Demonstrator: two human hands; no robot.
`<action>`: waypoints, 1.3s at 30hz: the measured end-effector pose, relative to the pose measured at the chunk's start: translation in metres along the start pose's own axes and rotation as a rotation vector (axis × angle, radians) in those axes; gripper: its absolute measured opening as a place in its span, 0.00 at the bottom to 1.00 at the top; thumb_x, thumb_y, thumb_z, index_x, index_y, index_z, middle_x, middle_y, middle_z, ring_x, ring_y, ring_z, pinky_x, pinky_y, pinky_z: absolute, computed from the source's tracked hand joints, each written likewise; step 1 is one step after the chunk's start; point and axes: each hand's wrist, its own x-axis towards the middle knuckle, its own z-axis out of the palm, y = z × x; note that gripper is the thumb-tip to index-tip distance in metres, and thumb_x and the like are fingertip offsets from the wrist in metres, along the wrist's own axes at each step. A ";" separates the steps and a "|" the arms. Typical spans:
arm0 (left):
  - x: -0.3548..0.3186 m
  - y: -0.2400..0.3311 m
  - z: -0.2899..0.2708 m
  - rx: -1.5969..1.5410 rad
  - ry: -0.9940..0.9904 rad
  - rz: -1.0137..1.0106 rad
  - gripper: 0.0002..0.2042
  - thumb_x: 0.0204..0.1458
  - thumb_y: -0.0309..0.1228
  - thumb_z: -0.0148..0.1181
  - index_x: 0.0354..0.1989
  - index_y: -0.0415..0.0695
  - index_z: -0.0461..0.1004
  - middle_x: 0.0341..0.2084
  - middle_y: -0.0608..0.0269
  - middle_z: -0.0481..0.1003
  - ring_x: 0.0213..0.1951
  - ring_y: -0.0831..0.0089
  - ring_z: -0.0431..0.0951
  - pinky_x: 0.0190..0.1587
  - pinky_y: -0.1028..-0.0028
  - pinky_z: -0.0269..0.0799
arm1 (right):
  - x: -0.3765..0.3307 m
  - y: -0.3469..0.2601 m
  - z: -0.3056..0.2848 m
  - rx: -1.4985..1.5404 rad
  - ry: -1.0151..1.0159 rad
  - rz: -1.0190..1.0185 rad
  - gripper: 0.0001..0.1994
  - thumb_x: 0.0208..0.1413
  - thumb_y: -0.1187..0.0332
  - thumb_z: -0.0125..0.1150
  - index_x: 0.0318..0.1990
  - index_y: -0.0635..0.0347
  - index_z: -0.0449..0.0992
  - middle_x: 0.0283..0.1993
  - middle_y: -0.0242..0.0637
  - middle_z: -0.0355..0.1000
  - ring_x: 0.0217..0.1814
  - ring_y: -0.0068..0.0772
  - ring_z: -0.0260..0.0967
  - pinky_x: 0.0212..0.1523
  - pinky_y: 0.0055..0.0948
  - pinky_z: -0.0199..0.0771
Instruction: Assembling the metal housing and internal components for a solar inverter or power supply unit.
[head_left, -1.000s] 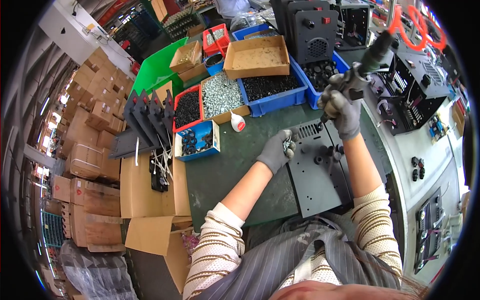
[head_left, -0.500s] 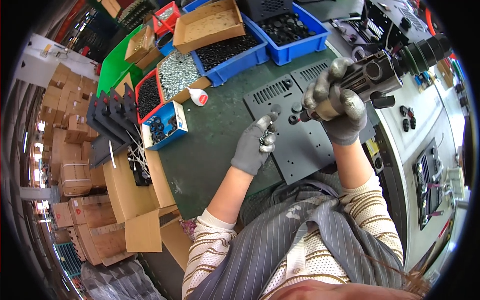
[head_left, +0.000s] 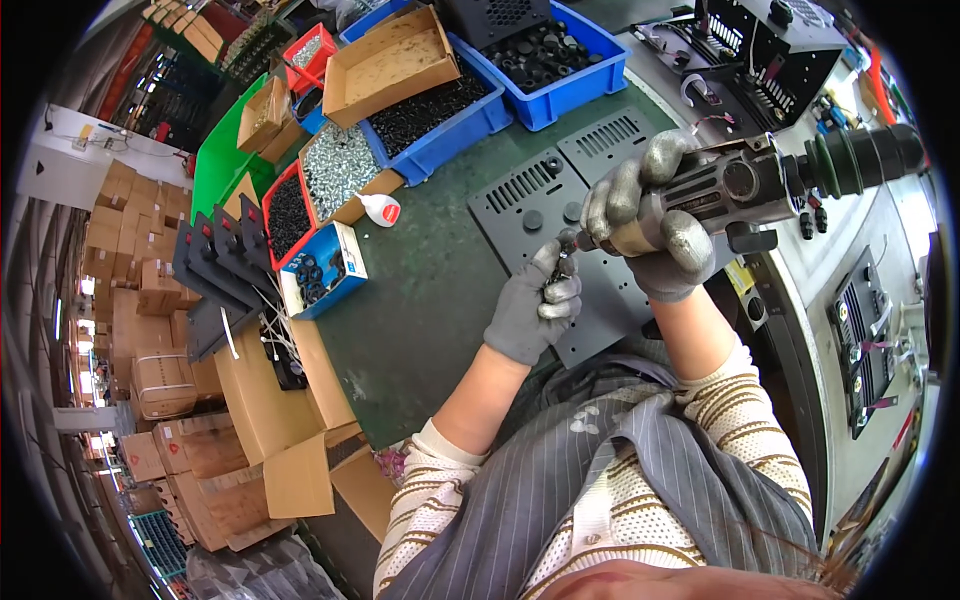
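Note:
My gloved right hand (head_left: 670, 225) is wrapped round a power screwdriver (head_left: 735, 188), its tip pointing left. The fingers of my gloved left hand (head_left: 532, 308) are curled around small shiny screws (head_left: 562, 268), with thumb and forefinger right at the driver's tip. What exactly sits on the tip is too small to make out. Under both hands lies a dark grey metal panel (head_left: 607, 295) with slots and holes. Round black feet (head_left: 533, 219) rest on it, one just left of the driver and another partly behind my right hand.
Blue bins of black parts (head_left: 558, 85) stand at the back, with a cardboard tray (head_left: 390, 65) over one. Left of them are silver screws (head_left: 340, 165), a red tray of black screws (head_left: 290, 215), a white bottle (head_left: 380, 208) and a small blue-white box (head_left: 335, 275). A black housing (head_left: 770, 60) stands back right.
My left hand has moved right and up to meet the driver's tip. The driver has shifted slightly left at its tip and lies more level. The whole view has turned a little.

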 end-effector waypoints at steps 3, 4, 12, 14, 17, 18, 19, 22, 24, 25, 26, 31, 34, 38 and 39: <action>0.003 -0.005 -0.002 -0.049 -0.015 -0.024 0.12 0.61 0.35 0.48 0.46 0.40 0.68 0.27 0.66 0.68 0.20 0.84 0.61 0.15 0.88 0.53 | -0.005 -0.004 -0.003 -0.078 -0.035 0.015 0.23 0.45 0.61 0.66 0.43 0.53 0.59 0.29 0.35 0.65 0.30 0.36 0.68 0.34 0.38 0.70; 0.005 -0.005 -0.004 -0.068 -0.037 -0.051 0.12 0.61 0.36 0.48 0.45 0.40 0.67 0.27 0.67 0.68 0.20 0.84 0.60 0.15 0.88 0.53 | -0.005 -0.003 -0.005 -0.078 -0.019 0.031 0.23 0.45 0.61 0.66 0.43 0.53 0.59 0.29 0.35 0.65 0.30 0.36 0.68 0.34 0.38 0.70; 0.007 -0.005 0.012 -0.130 -0.049 -0.073 0.11 0.62 0.36 0.45 0.44 0.41 0.68 0.24 0.68 0.66 0.18 0.85 0.58 0.15 0.88 0.53 | -0.002 -0.017 -0.012 -0.115 -0.132 0.016 0.25 0.50 0.56 0.62 0.52 0.53 0.60 0.34 0.35 0.69 0.32 0.35 0.68 0.36 0.36 0.70; 0.010 -0.006 0.010 -0.115 -0.152 -0.083 0.12 0.63 0.36 0.44 0.44 0.41 0.68 0.23 0.69 0.66 0.18 0.86 0.57 0.15 0.88 0.53 | 0.004 -0.017 -0.023 -0.038 -0.305 -0.030 0.26 0.50 0.55 0.59 0.54 0.53 0.60 0.35 0.34 0.69 0.30 0.34 0.68 0.34 0.33 0.69; 0.009 -0.008 0.005 -0.115 -0.167 -0.108 0.12 0.63 0.36 0.44 0.44 0.41 0.68 0.23 0.69 0.65 0.18 0.86 0.57 0.15 0.87 0.53 | 0.001 -0.011 0.012 0.115 -0.122 -0.050 0.24 0.49 0.59 0.60 0.52 0.55 0.62 0.34 0.38 0.70 0.27 0.36 0.69 0.31 0.34 0.70; 0.007 -0.008 0.005 -0.118 -0.167 -0.109 0.12 0.63 0.36 0.44 0.44 0.41 0.68 0.23 0.69 0.65 0.18 0.86 0.57 0.15 0.87 0.53 | -0.002 -0.012 0.028 0.239 0.189 -0.057 0.22 0.47 0.65 0.64 0.48 0.59 0.64 0.30 0.43 0.72 0.25 0.38 0.71 0.29 0.35 0.74; 0.004 -0.008 0.005 -0.069 -0.146 -0.100 0.13 0.62 0.38 0.45 0.46 0.41 0.68 0.23 0.70 0.65 0.18 0.86 0.58 0.15 0.88 0.52 | -0.003 -0.013 0.022 0.372 0.195 -0.054 0.24 0.48 0.58 0.63 0.49 0.58 0.64 0.33 0.44 0.73 0.28 0.44 0.72 0.32 0.40 0.75; -0.002 -0.002 0.031 0.162 0.088 -0.069 0.15 0.62 0.39 0.46 0.50 0.42 0.67 0.22 0.70 0.65 0.18 0.86 0.58 0.15 0.86 0.54 | 0.000 -0.009 0.005 0.339 0.233 -0.135 0.25 0.50 0.52 0.60 0.50 0.58 0.64 0.30 0.42 0.72 0.27 0.43 0.72 0.30 0.38 0.75; -0.003 0.012 0.025 0.344 0.304 -0.034 0.17 0.61 0.39 0.46 0.53 0.42 0.67 0.21 0.71 0.65 0.17 0.85 0.56 0.16 0.83 0.56 | 0.004 -0.013 -0.003 0.251 0.282 -0.162 0.24 0.52 0.51 0.56 0.50 0.58 0.64 0.30 0.39 0.71 0.26 0.40 0.70 0.26 0.33 0.73; 0.001 0.033 0.001 0.730 0.268 0.120 0.17 0.59 0.39 0.49 0.50 0.41 0.70 0.21 0.70 0.67 0.19 0.84 0.60 0.19 0.81 0.60 | 0.006 -0.020 -0.011 0.200 0.270 -0.125 0.24 0.52 0.51 0.56 0.50 0.58 0.64 0.30 0.38 0.70 0.27 0.39 0.70 0.27 0.33 0.73; 0.006 0.046 -0.013 1.113 0.227 0.281 0.17 0.57 0.39 0.53 0.48 0.41 0.73 0.22 0.70 0.70 0.21 0.82 0.64 0.23 0.79 0.64 | 0.007 -0.023 -0.018 0.152 0.260 -0.086 0.24 0.52 0.52 0.56 0.50 0.58 0.64 0.30 0.38 0.70 0.27 0.39 0.70 0.27 0.32 0.73; 0.034 0.067 -0.018 1.708 0.305 0.565 0.15 0.51 0.39 0.61 0.39 0.40 0.78 0.28 0.67 0.77 0.31 0.79 0.74 0.36 0.77 0.70 | 0.016 -0.009 -0.025 -0.088 0.317 -0.085 0.23 0.50 0.55 0.56 0.49 0.59 0.65 0.29 0.39 0.70 0.28 0.39 0.70 0.29 0.32 0.73; 0.053 0.086 -0.014 1.798 0.380 0.527 0.18 0.49 0.42 0.63 0.40 0.41 0.78 0.31 0.65 0.78 0.34 0.79 0.75 0.39 0.77 0.70 | 0.022 0.000 -0.025 -0.023 0.298 -0.076 0.21 0.50 0.59 0.55 0.49 0.60 0.65 0.28 0.40 0.70 0.27 0.39 0.70 0.30 0.33 0.73; 0.064 0.106 -0.016 1.952 0.451 0.631 0.22 0.47 0.49 0.62 0.43 0.45 0.77 0.31 0.60 0.78 0.33 0.75 0.76 0.38 0.74 0.70 | 0.030 0.013 -0.025 -0.120 0.329 0.032 0.20 0.50 0.61 0.55 0.48 0.61 0.64 0.27 0.41 0.68 0.26 0.39 0.70 0.29 0.34 0.73; 0.060 0.105 -0.013 2.068 0.418 0.609 0.23 0.46 0.51 0.62 0.44 0.48 0.78 0.32 0.59 0.78 0.33 0.70 0.77 0.38 0.73 0.71 | 0.032 0.014 -0.025 -0.144 0.327 0.053 0.19 0.50 0.61 0.55 0.48 0.61 0.65 0.28 0.41 0.68 0.26 0.39 0.69 0.29 0.34 0.73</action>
